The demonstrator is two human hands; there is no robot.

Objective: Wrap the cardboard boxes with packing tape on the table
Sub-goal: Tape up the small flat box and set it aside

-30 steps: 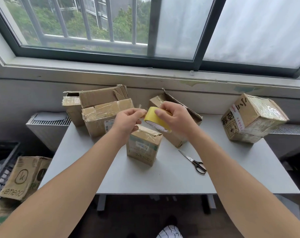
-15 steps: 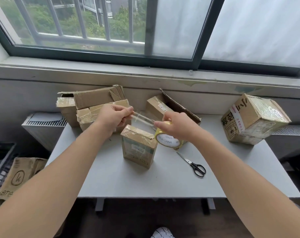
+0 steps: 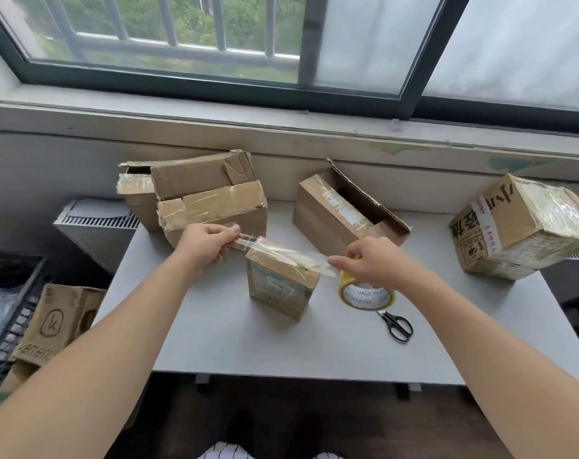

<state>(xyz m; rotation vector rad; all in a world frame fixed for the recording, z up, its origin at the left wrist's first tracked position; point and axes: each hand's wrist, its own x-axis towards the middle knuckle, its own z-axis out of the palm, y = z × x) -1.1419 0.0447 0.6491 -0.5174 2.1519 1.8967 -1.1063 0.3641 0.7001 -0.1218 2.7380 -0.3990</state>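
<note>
A small cardboard box (image 3: pixel 278 286) stands upright in the middle of the grey table (image 3: pixel 235 339). A strip of clear tape (image 3: pixel 281 255) stretches across its top. My left hand (image 3: pixel 205 243) pinches the strip's free end just left of the box. My right hand (image 3: pixel 371 263) grips the yellow tape roll (image 3: pixel 364 294) to the right of the box, low near the table, index finger lying on the strip.
Black scissors (image 3: pixel 397 326) lie right of the roll. Two stacked boxes (image 3: pixel 198 197) stand at the back left, an open box (image 3: pixel 344 213) at the back centre, a tape-wrapped box (image 3: pixel 520 226) at the far right. A printed carton (image 3: pixel 56 323) and a black crate (image 3: pixel 3 309) stand on the floor, left.
My hands have drawn apart, pulling out a longer strip. The roll has gone down to the right of the small box, and the strip now lies over the box's top.
</note>
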